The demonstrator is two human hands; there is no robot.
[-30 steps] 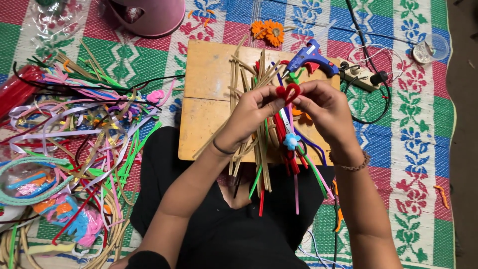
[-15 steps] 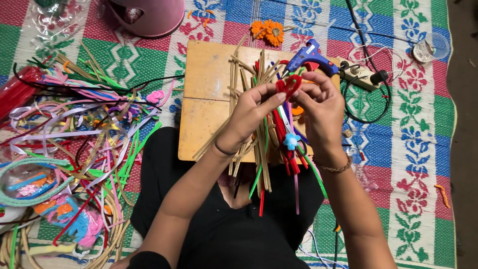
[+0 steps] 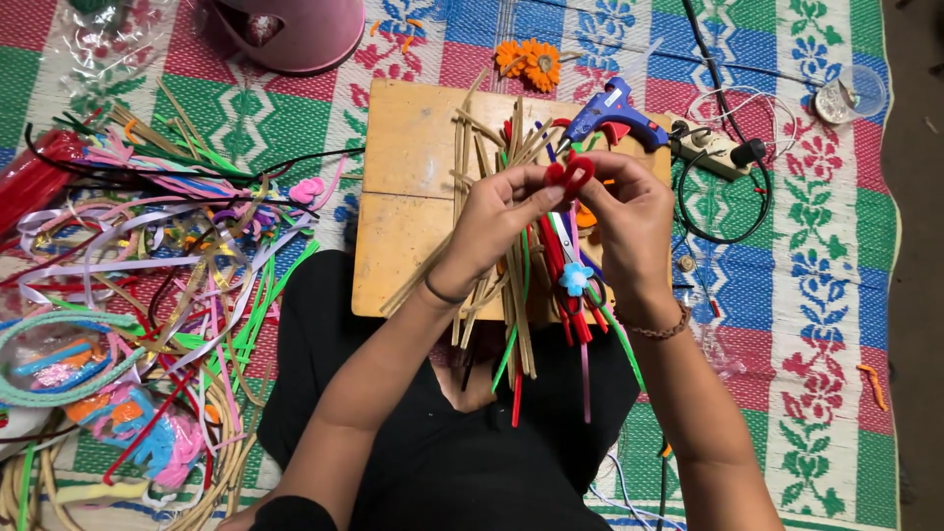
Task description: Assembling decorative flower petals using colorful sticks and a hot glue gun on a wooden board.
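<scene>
Head cam looks down on a person seated on a woven mat [image 3: 826, 324] w/ green, red & blue floral pattern. Both hands meet over a wooden board [image 3: 413, 167] in front of the lap. Left hand [image 3: 497, 221] & right hand [image 3: 629, 221] each pinch a red pipe cleaner [image 3: 568, 174] between thumb & fingertips; it's bent into a small loop, held just above the board's upper middle, between the two hands. Fingers curled in, not spread.

Under the hands, a bundle of tan sticks [image 3: 492, 285] lies across the board, mixed w/ red, green & pink stems hanging over the near edge onto the lap. A small light-blue flower shape [image 3: 576, 279] sits just below the right hand.

Blue glue gun [image 3: 612, 113] rests at the board's far right corner, beside a white power strip [image 3: 713, 147] w/ black cable. Orange flower [image 3: 531, 61] lies on the mat beyond the board. Pink bowl-like item [image 3: 295, 29] at top. Left side: big tangle of ribbons & pipe cleaners [image 3: 167, 246], many colours.
</scene>
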